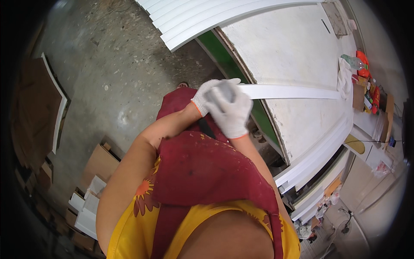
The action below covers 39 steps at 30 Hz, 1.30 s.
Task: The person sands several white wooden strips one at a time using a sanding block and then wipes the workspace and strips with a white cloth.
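Observation:
Both my hands wear white knit gloves with orange cuffs and meet in front of my dark red apron [198, 168]. My left hand [201, 98] is closed around the near end of a long white slat [293, 92], its fingertips showing just beyond the other hand. The slat reaches rightward across the white-topped table [297, 47]. My right hand [235, 113] grips a grey block [221, 91], which looks like a sanding sponge, over the slat's end. Motion blurs the block, and the hands hide where it touches.
Stacked white slats [194, 19] overhang the table's far left corner. More white strips [319, 146] lie along its near side. At the right are a white cloth [344, 77] and a clear bottle [352, 61]. A brown panel [39, 108] and cardboard [99, 163] stand left on the concrete floor.

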Tool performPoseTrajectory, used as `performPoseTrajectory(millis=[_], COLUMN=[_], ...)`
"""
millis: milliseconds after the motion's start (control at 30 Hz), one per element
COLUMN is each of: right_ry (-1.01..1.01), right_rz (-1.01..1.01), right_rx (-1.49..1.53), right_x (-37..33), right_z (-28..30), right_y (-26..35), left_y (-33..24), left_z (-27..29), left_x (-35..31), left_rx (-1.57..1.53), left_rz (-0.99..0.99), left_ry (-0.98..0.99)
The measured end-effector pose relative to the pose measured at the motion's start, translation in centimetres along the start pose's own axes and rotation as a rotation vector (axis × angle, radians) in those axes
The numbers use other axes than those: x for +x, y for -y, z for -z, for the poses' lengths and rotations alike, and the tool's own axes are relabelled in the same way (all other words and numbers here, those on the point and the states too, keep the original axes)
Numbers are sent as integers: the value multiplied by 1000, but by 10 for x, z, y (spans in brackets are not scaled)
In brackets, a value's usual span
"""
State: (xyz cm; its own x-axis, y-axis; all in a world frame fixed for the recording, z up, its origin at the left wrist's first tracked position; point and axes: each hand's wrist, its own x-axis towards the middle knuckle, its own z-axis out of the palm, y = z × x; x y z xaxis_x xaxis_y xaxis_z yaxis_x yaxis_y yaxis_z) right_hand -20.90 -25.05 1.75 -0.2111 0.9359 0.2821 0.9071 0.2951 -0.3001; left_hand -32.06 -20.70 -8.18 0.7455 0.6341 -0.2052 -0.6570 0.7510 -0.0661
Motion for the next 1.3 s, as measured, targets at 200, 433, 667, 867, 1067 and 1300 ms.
performPoseTrajectory(millis=[200,433,667,867,1067,1300], right_ry=[-97,20,39,48,28,44], right_rz=[-155,1,-162,29,-184,-60], right_rx=[30,15,-33,11,65,46], right_x=[0,20,3,22,9,5], right_z=[8,-1,18,1,19,14], right_y=[-52,2,-38,11,-54,-29], left_y=[-1,3,1,11,-7,6], left_z=[-3,34,-8,27,-7,31], left_x=[-7,3,-9,1,-8,1], left_rx=[800,246,1374,1407,1324,680], left_rz=[-329,-232,-361,-519,-130,-279], left_ry=[-48,-67,-168,-106,-96,24])
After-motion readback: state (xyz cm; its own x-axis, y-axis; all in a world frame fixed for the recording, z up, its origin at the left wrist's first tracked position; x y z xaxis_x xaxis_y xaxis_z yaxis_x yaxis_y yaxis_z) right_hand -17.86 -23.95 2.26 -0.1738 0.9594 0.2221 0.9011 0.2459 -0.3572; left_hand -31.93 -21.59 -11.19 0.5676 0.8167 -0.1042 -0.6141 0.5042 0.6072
